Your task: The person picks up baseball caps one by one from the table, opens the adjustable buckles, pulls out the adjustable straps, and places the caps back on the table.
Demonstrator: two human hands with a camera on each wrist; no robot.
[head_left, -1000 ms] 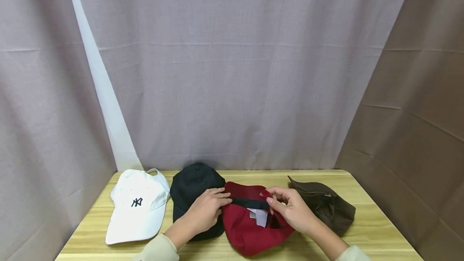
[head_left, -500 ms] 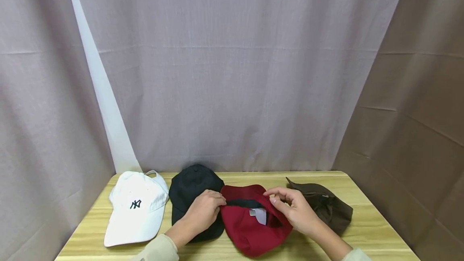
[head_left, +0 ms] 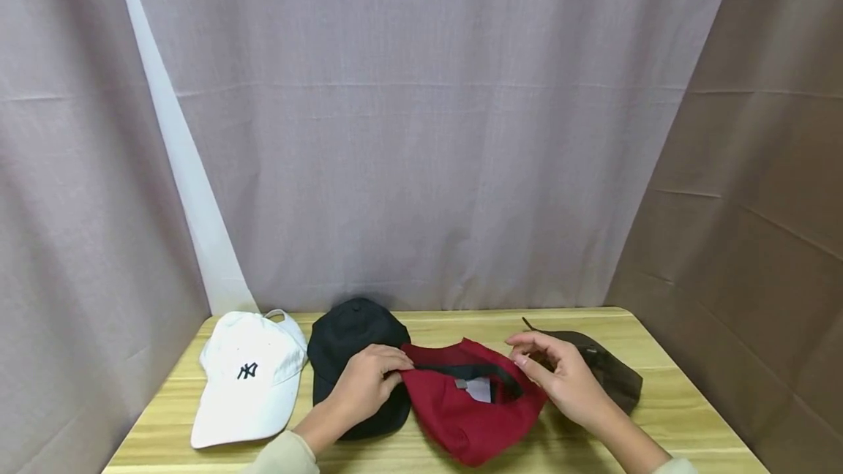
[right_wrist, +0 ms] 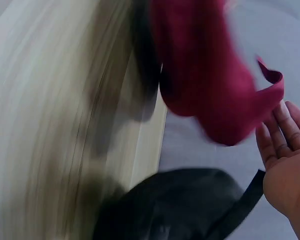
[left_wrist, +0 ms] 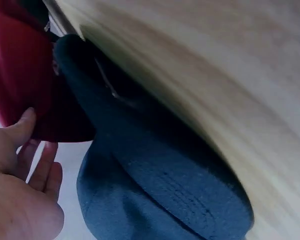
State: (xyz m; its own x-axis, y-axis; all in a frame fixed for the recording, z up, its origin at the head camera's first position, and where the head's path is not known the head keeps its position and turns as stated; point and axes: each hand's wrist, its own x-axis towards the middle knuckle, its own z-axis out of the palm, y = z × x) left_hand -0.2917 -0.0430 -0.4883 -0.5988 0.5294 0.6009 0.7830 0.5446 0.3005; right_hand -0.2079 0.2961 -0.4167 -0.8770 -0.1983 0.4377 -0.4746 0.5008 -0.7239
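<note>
A red baseball cap (head_left: 470, 415) is held with its opening turned up, showing a dark inner band and a white label (head_left: 478, 388). My left hand (head_left: 365, 386) pinches its left edge between thumb and fingers, as the left wrist view also shows. At the cap's right side is my right hand (head_left: 569, 382). In the right wrist view its fingers (right_wrist: 282, 127) lie fairly straight by the red strap end (right_wrist: 272, 92), with the thumb apart. Behind the left hand lies a black cap (head_left: 356, 328), which the hand partly covers.
On the left lies a white cap (head_left: 253, 379) with a dark letter logo. A dark brown cap (head_left: 615, 375) rests at the right, partly behind the right hand. All are on a wooden table (head_left: 685, 415) with grey curtains (head_left: 421, 130) behind it.
The right hand has let go of the strap end and moved right. The red cap's opening has spread wider and its right side has shifted right. The left hand stays at its left edge.
</note>
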